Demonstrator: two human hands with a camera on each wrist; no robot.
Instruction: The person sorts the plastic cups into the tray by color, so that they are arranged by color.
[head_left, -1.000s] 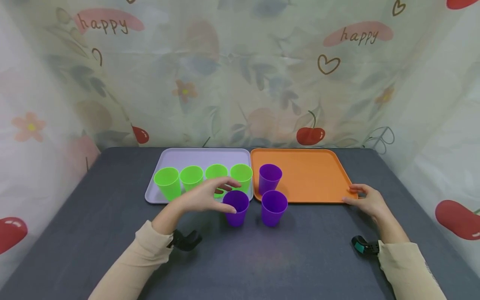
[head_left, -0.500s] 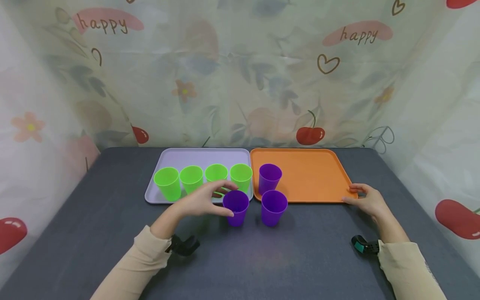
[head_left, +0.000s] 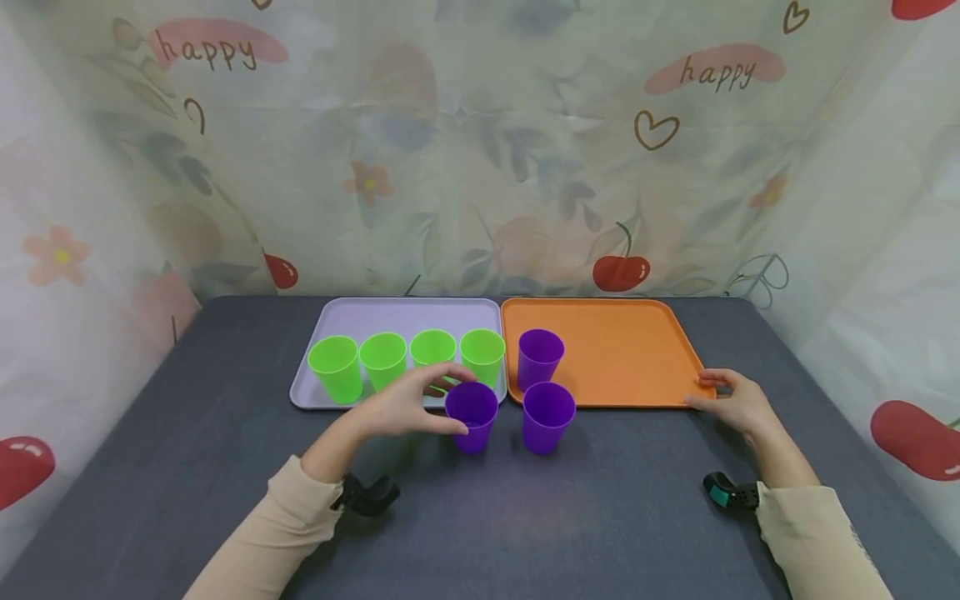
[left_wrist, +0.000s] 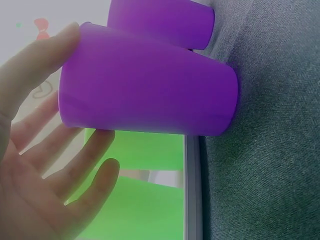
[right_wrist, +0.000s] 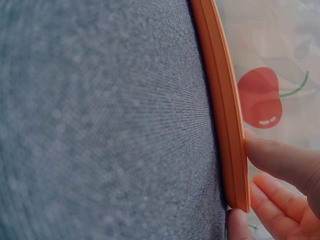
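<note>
My left hand (head_left: 408, 404) curves round the upper part of a purple cup (head_left: 472, 429) on the dark tabletop. In the left wrist view the thumb (left_wrist: 55, 45) lies at the cup's rim; other fingers pass behind its wall. A second purple cup (head_left: 548, 421) stands just right of it, and a third purple cup (head_left: 538, 354) stands on the orange tray (head_left: 622, 350). My right hand (head_left: 738, 404) pinches that tray's near right corner, thumb and fingers at the edge. Several green cups (head_left: 335, 371) line the front of the lilac tray (head_left: 405, 312).
Both trays sit side by side at the back of the dark cloth-covered table (head_left: 525, 525). A printed curtain (head_left: 465, 150) hangs behind and along both sides. Black straps with small devices (head_left: 367, 496) are on the wrists.
My left hand has shifted slightly left and down at the purple cup, its thumb reaching less far across the front. The cups, trays and right hand stay put.
</note>
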